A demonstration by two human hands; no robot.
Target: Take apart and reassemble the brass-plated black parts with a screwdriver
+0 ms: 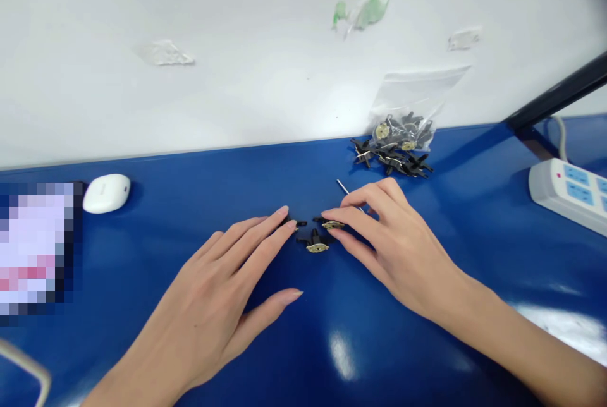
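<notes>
Three small black plastic parts with brass-coloured discs lie close together mid-table. My left hand has its fingers stretched out and its thumb apart, with the fingertips resting on the left part and partly hiding it. My right hand pinches the right part between thumb and fingers at the table surface. Between the hands, the nearest part stands untouched with its disc towards me. A thin metal rod sticks out from behind my right hand; its other end is hidden.
At the back, a clear plastic bag holds more such parts, with several loose black parts before it. A white rounded case and a pixelated screen are on the left. On the right stand a power strip and a black post.
</notes>
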